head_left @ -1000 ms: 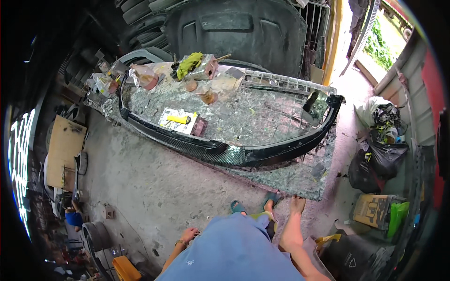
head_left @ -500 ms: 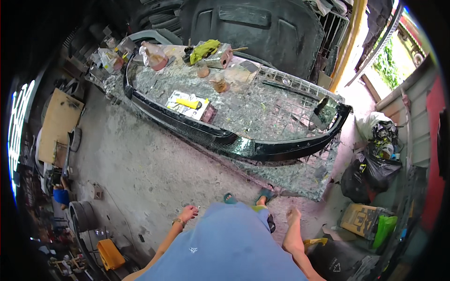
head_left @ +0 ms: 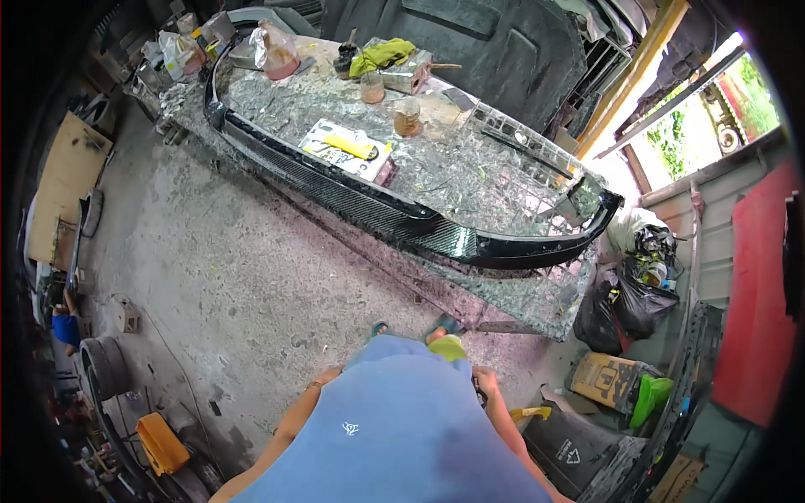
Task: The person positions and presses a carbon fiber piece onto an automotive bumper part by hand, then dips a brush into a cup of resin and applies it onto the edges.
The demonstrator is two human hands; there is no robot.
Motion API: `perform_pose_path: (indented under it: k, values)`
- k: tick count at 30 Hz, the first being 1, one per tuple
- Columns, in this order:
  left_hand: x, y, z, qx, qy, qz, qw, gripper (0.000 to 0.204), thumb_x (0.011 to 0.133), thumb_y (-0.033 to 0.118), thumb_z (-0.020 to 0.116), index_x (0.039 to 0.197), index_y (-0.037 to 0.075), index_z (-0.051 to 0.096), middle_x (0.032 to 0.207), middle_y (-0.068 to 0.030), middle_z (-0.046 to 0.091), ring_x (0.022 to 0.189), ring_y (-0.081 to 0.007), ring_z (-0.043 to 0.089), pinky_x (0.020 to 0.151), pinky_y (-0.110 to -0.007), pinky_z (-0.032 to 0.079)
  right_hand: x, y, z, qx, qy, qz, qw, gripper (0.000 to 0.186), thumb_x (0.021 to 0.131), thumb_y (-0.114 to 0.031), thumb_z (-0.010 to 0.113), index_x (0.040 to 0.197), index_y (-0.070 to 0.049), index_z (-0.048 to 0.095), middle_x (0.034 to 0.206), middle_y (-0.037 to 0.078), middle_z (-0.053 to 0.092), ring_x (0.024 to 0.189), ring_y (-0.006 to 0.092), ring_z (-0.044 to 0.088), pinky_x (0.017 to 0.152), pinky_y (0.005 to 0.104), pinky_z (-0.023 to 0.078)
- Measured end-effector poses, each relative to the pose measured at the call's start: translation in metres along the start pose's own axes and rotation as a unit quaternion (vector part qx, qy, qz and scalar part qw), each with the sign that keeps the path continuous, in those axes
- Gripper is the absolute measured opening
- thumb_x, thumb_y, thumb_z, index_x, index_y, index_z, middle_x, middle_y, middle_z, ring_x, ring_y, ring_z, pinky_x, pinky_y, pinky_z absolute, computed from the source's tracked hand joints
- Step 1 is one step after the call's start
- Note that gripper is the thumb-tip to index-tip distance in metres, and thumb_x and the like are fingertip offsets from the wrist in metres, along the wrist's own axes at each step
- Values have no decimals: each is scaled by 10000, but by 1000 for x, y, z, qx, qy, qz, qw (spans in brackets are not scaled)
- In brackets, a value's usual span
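A debris-strewn workbench [head_left: 470, 195] slants across the upper half of the view, its top crusted with grey-green and pinkish residue. Behind its far side stands a dark car bonnet [head_left: 470, 71] with moulded recesses. A long black bumper lip [head_left: 360, 204] with a carbon-fibre weave lies along the bench's near edge, its ends curving back, well apart from both hands. A red panel [head_left: 759, 302] shows along the right-hand wall. The person's blue shirt [head_left: 386, 436] fills the lower middle. Black plastic bags [head_left: 641, 306] slump past the bench's right end, a brown cardboard box [head_left: 605, 379] nearer the person. The left hand [head_left: 328, 376] hangs at the shirt's left side, partly covered; whether its fingers are released or clenched, I cannot tell. The right hand [head_left: 485, 382] is at the right hip, fingers bent inward beside something dark; whether they grasp it, I cannot tell. On the bench, a yellow-green cloth [head_left: 381, 56] lies near two clear cups [head_left: 408, 119], and a yellow-handled tool [head_left: 350, 147] rests on a white-topped block [head_left: 369, 164]
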State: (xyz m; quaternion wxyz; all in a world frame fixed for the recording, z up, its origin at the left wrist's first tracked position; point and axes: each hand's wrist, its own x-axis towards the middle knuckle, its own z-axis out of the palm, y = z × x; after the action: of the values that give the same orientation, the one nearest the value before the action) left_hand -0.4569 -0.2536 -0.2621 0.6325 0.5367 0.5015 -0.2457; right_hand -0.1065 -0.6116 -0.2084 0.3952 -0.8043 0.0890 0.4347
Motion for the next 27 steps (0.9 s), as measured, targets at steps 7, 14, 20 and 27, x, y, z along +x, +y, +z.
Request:
perform_pose_path:
  k: [7, 14, 20, 27]
  values:
    - [-40, 74, 38, -169, -109, -13, 980, 556, 960, 497, 467, 1288, 55, 542, 1215, -130, 628, 995, -225, 645, 873, -361, 512, 1, -6, 15, -89, 6, -74, 993, 253, 857, -115, 588, 1049, 2, 705, 930, 106, 713, 818, 189, 647, 767, 338, 518]
    - [-105, 211, -68, -492, -263, 215, 802, 730, 952, 638, 331, 1376, 52, 429, 1337, -222, 530, 1117, -310, 605, 972, -467, 470, 56, -8, 9, -171, -46, -30, 984, 275, 680, -93, 540, 887, -10, 701, 782, 88, 686, 722, 198, 632, 649, 338, 507]
    - [-41, 191, -108, -412, 116, 256, 867, 599, 986, 484, 431, 1360, 15, 425, 1332, -198, 540, 1139, -277, 586, 951, -403, 472, 93, -78, 25, -98, -102, -157, 977, 191, 792, -71, 528, 865, -3, 691, 763, 96, 665, 705, 209, 592, 676, 342, 477]
    - [-34, 48, -46, 316, 107, 47, 942, 416, 970, 391, 491, 1028, 22, 675, 1098, -152, 674, 1008, -188, 627, 844, -340, 491, 149, -70, 44, -11, -91, -194, 977, 192, 815, -35, 556, 948, 18, 684, 903, 80, 689, 857, 163, 627, 749, 303, 497]
